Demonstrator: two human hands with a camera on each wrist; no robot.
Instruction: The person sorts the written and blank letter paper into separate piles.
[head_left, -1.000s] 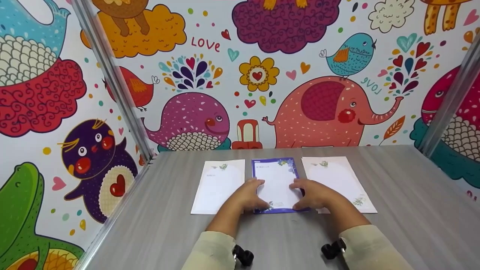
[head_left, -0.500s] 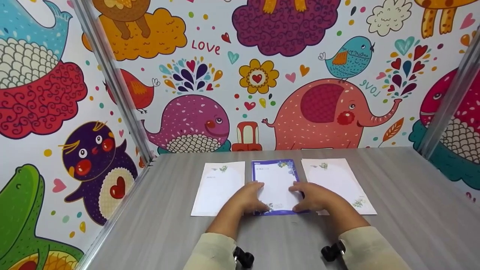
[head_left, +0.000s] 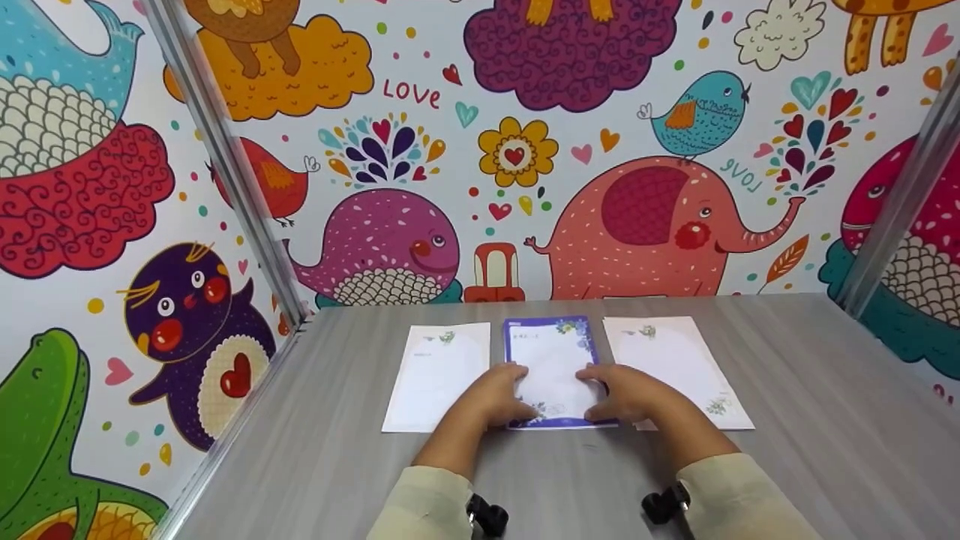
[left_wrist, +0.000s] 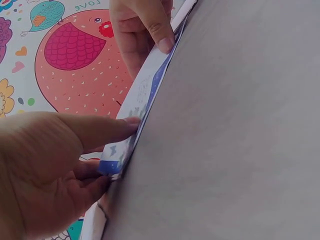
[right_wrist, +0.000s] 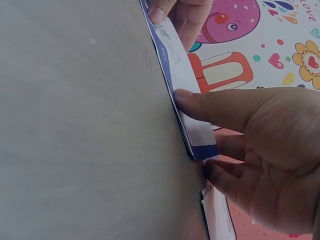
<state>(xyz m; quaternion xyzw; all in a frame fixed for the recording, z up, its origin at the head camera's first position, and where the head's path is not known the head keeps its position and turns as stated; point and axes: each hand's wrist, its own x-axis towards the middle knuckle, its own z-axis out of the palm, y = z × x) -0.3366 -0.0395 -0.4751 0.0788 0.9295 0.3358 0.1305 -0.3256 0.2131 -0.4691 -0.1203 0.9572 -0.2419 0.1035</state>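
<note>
In the head view, I observe bright, even illumination. Faint, soft shadows lie on the tabletop (head_left: 570, 487) beside the forearms (head_left: 450, 444). The paper sheets (head_left: 559, 375) expose near white; their fine print (head_left: 525, 336) is unresolved. Both wrist views read dimmer and softer, rendering the tabletop as smooth grey.

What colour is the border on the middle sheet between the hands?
Blue-violet; the border of the middle sheet shows best in the head view.

Cartoon-animal wall panels (head_left: 547, 206), metal corner posts (head_left: 223, 150), gray tabletop (head_left: 300, 457)
</note>
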